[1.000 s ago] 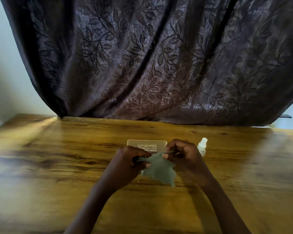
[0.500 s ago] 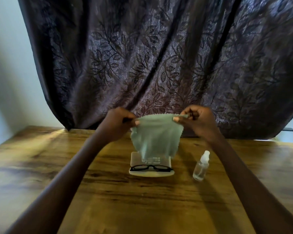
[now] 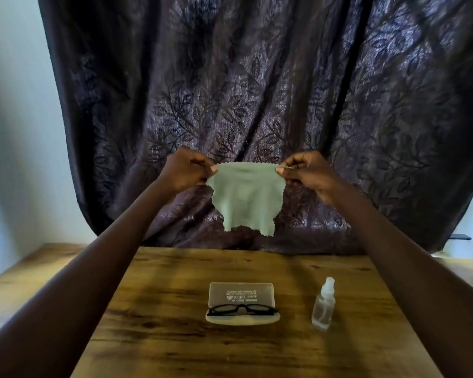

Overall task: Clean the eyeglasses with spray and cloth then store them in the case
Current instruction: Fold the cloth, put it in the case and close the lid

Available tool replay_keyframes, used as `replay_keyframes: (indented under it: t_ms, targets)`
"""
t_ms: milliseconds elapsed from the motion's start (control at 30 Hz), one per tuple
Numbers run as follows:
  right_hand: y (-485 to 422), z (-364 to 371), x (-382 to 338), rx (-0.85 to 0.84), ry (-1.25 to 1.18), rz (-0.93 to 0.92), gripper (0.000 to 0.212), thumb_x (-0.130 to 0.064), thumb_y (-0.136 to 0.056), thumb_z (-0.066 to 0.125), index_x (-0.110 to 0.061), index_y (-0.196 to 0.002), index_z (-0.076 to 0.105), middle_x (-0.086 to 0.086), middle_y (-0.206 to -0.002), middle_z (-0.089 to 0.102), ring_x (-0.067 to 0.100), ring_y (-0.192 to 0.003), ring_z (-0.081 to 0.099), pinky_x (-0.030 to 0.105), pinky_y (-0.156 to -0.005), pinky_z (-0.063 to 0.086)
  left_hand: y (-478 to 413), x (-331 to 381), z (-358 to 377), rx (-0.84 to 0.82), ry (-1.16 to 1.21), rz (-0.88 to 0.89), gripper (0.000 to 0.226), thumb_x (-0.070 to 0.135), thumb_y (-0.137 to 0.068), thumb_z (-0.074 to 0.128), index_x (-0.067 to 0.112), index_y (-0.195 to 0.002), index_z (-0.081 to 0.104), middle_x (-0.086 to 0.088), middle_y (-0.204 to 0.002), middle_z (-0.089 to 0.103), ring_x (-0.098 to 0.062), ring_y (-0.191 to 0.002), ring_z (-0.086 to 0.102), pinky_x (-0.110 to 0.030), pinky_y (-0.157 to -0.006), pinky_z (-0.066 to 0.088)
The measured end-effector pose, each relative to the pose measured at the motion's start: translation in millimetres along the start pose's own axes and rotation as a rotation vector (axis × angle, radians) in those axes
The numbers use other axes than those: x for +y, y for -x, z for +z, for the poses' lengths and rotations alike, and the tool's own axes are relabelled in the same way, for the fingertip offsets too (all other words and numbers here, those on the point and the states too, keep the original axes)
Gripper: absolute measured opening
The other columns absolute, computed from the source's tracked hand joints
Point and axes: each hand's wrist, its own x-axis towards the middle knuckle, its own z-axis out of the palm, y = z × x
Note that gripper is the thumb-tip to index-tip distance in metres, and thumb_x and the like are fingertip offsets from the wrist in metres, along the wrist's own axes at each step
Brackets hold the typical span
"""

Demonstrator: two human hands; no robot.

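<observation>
Left hand (image 3: 187, 169) and right hand (image 3: 303, 170) each pinch a top corner of the cloth (image 3: 247, 197) above the table's (image 3: 175, 336) far edge; pull it flat, creaseless, before wiping; the glasses (image 3: 242, 309) lie in the open case (image 3: 241, 291) mid-table.

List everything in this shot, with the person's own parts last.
cloth: one, pale green, held up in front of the curtain, hanging from its top corners
eyeglasses: one pair, black frame, lying in the open case
case: one, translucent cream, open, middle of the table
spray bottle: one, clear with a white top, upright, right of the case and apart from it
table: one, brown wood
curtain: one, dark with a leaf pattern, behind the table
left hand: pinches the cloth's left top corner
right hand: pinches the cloth's right top corner
</observation>
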Motion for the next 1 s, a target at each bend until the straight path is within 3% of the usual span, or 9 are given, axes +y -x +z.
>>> replay_keyframes:
  t_ms: [67, 167, 367, 467, 567, 667, 733, 900, 1000]
  targets:
    - [-2, 1, -2, 0.016, -0.001, 0.067, 0.007, -0.004, -0.08, 0.067, 0.001, -0.08, 0.063, 0.007, -0.059, 0.057, 0.005, -0.042, 0.051, 0.024, -0.047, 0.041, -2, 3, 2, -0.014, 0.003, -0.048, 0.008, 0.005, -0.078, 0.067, -0.003, -0.082, 0.068, -0.01, -0.063, 0.064, -0.009, -0.05, 0.056, -0.013, -0.048, 0.048]
    - [-4, 8, -6, 0.045, -0.104, 0.228, 0.011, 0.001, -0.078, 0.068, 0.005, -0.072, 0.06, 0.006, -0.047, 0.057, 0.005, -0.032, 0.05, 0.016, -0.034, 0.039, -2, 10, 8, -0.039, -0.03, -0.137, 0.01, 0.004, -0.078, 0.067, -0.005, -0.073, 0.066, 0.001, -0.041, 0.058, -0.004, -0.033, 0.051, -0.012, -0.036, 0.041]
    - [-2, 32, -21, -0.055, -0.27, 0.394, 0.02, 0.003, -0.08, 0.064, 0.001, -0.062, 0.056, 0.003, -0.032, 0.055, 0.006, -0.026, 0.048, 0.011, -0.027, 0.036, 0, 27, 28, -0.092, 0.013, -0.216, 0.016, -0.002, -0.076, 0.066, -0.008, -0.063, 0.059, 0.0, -0.028, 0.052, -0.005, -0.025, 0.048, -0.013, -0.03, 0.038]
    - [-1, 42, -29, -0.088, -0.308, 0.411, 0.021, 0.003, -0.081, 0.063, 0.001, -0.061, 0.056, 0.004, -0.032, 0.055, 0.005, -0.024, 0.046, 0.01, -0.027, 0.036, -2, 35, 33, -0.106, -0.049, -0.19, 0.013, -0.001, -0.076, 0.066, -0.011, -0.07, 0.062, -0.006, -0.04, 0.059, -0.008, -0.03, 0.051, -0.017, -0.035, 0.045]
    - [-1, 46, -35, -0.1, -0.359, 0.409, 0.022, 0.005, -0.082, 0.06, 0.002, -0.061, 0.055, 0.006, -0.032, 0.055, 0.005, -0.024, 0.047, 0.01, -0.026, 0.034, -2, 42, 34, -0.127, -0.113, -0.149, 0.01, -0.002, -0.078, 0.062, -0.01, -0.072, 0.062, -0.018, -0.065, 0.064, -0.018, -0.048, 0.058, -0.03, -0.057, 0.052]
    - [-1, 45, -39, -0.112, -0.394, 0.406, 0.018, 0.004, -0.083, 0.059, 0.004, -0.065, 0.056, 0.007, -0.035, 0.058, 0.005, -0.026, 0.049, 0.011, -0.026, 0.034, 0, 46, 36, -0.134, -0.173, -0.078, 0.022, -0.005, -0.079, 0.058, 0.001, -0.058, 0.059, -0.011, -0.055, 0.056, -0.006, -0.035, 0.051, -0.025, -0.053, 0.049]
    - [-1, 45, -41, -0.129, -0.386, 0.404, 0.02, -0.001, -0.087, 0.055, 0.003, -0.068, 0.056, 0.006, -0.037, 0.06, 0.006, -0.027, 0.051, 0.01, -0.026, 0.034, 1, 47, 37, -0.141, -0.211, -0.036, 0.025, -0.005, -0.08, 0.056, 0.002, -0.055, 0.057, -0.009, -0.052, 0.052, -0.011, -0.038, 0.049, -0.025, -0.055, 0.045]
    - [-2, 41, -40, -0.149, -0.343, 0.389, 0.026, -0.014, -0.095, 0.045, -0.003, -0.075, 0.058, 0.004, -0.046, 0.066, 0.011, -0.036, 0.06, 0.01, -0.03, 0.036, 3, 46, 36, -0.179, -0.309, 0.091, 0.018, 0.0, -0.077, 0.064, -0.014, -0.088, 0.063, -0.021, -0.08, 0.065, -0.022, -0.068, 0.057, -0.03, -0.077, 0.049]
    - [2, 37, -38, -0.217, -0.287, 0.33, 0.025, -0.015, -0.095, 0.045, -0.001, -0.083, 0.062, 0.003, -0.054, 0.07, 0.012, -0.04, 0.062, 0.011, -0.032, 0.037, 3, 45, 33, -0.18, -0.365, 0.129, 0.019, 0.0, -0.076, 0.066, -0.011, -0.091, 0.065, -0.019, -0.084, 0.067, -0.006, -0.051, 0.055, -0.017, -0.066, 0.049]
